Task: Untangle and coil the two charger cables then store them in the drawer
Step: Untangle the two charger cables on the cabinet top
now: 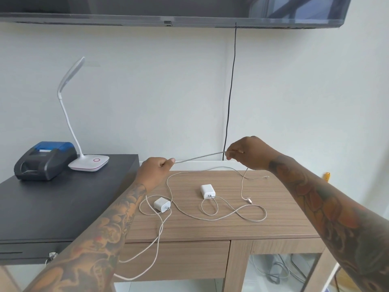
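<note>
Two white charger cables lie tangled on the wooden table (pixel 273 224). One white adapter (pixel 161 204) sits at the left, another adapter (pixel 207 191) near the middle. My left hand (pixel 156 170) and my right hand (pixel 248 152) each pinch one cable, and a taut stretch of it (pixel 200 157) runs between them above the table. From my right hand the cable drops to a connector end (pixel 249 200). Another cable loops across the table (pixel 250 217) and a loop (pixel 147 258) hangs over the front edge. The drawer front (pixel 185 260) below the tabletop is closed.
A black cash-drawer box (pixel 52 207) stands at the left, carrying a small printer (pixel 44 160) and a white desk lamp (pixel 89 163). A black cord (pixel 230 98) hangs down the wall from a mounted screen (pixel 189 9). More cables lie under the table (pixel 280 268).
</note>
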